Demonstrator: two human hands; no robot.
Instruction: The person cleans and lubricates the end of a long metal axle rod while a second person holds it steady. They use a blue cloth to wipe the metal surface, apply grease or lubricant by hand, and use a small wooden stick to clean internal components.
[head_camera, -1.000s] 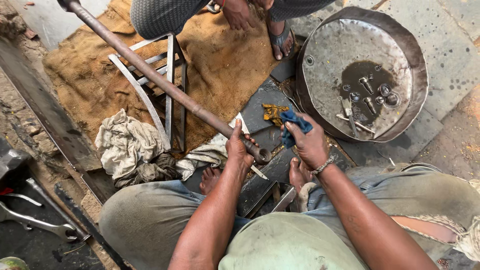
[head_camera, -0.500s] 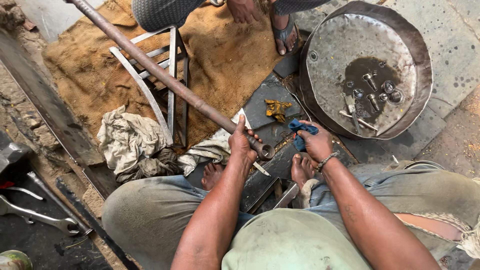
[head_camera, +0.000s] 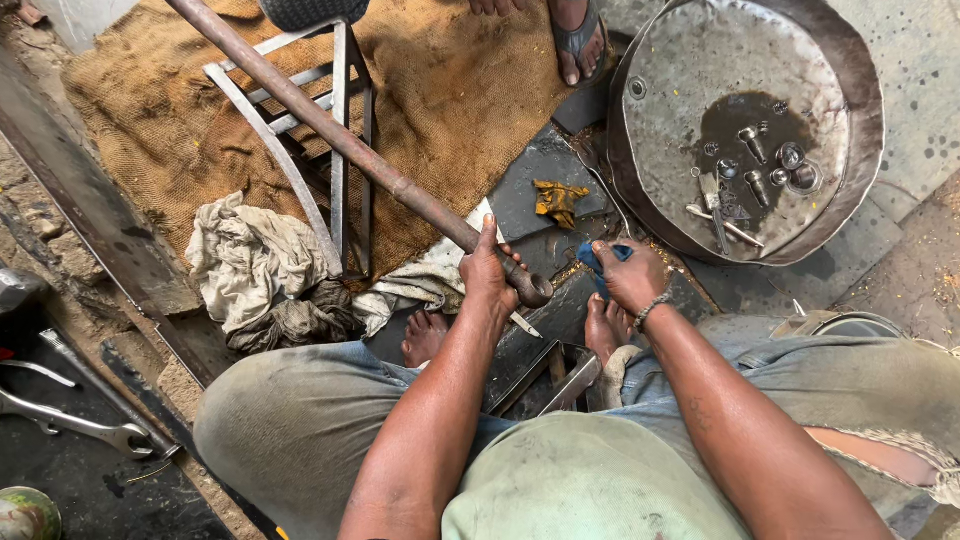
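Diagonally: rusty pipe (head_camera: 330, 125) upper-left to lower-right; left hand (head_camera: 487, 272) fingers gripping it, right hand (head_camera: 632, 277) clutching blue cloth (head_camera: 598, 256).

No packages, labels, signs or screens show anywhere in this view — only bare metal, cloth and stone, none of it printed or wrapped.

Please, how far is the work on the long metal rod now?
Looks done: bolts and nuts lie removed in the oily pan. In hand: left hand grips the rusty rod; right hand holds a blue cloth. Left: the rod's end still looks dirty.
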